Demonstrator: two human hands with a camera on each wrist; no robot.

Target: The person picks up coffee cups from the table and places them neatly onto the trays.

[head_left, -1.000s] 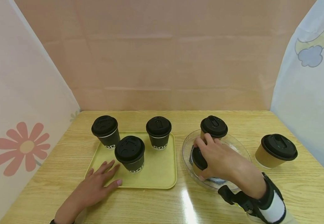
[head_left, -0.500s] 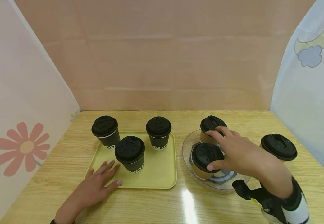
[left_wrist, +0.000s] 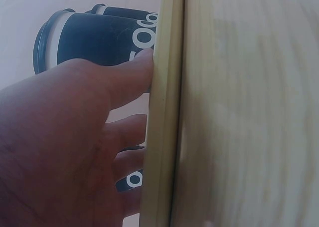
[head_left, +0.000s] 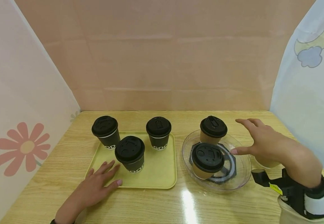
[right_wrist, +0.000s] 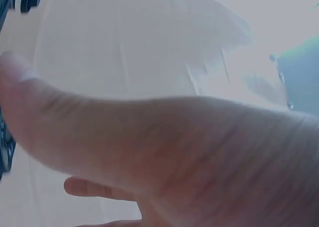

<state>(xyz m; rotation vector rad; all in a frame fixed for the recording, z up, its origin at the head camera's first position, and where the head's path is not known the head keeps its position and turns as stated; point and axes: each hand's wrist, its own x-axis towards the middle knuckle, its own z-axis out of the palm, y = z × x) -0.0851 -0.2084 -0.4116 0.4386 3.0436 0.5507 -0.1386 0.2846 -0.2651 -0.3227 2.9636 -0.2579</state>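
Observation:
My left hand (head_left: 98, 185) lies with fingers spread on the front left corner of the yellow tray (head_left: 159, 174); its thumb shows at the tray's rim in the left wrist view. Nearest to it stands a black paper coffee cup (head_left: 131, 155) with a black lid. My right hand (head_left: 271, 141) is in the air, fingers apart and nothing in them, right of the clear round plate (head_left: 241, 174). It overlaps a brown paper coffee cup (head_left: 266, 162) on the table, hiding its lid. On the plate stand a front brown cup (head_left: 202, 172) and a back brown cup (head_left: 207, 138), both lidded.
Two more black lidded cups stand at the tray's back, a left one (head_left: 110, 140) and a right one (head_left: 159, 141). Behind the wooden table (head_left: 164, 205) rises a plain backdrop (head_left: 162, 62), with patterned cloth (head_left: 25, 93) at the sides.
My right hand has let go of the front brown cup on the plate and moved right, over the brown cup on the table. The left hand has stayed in place.

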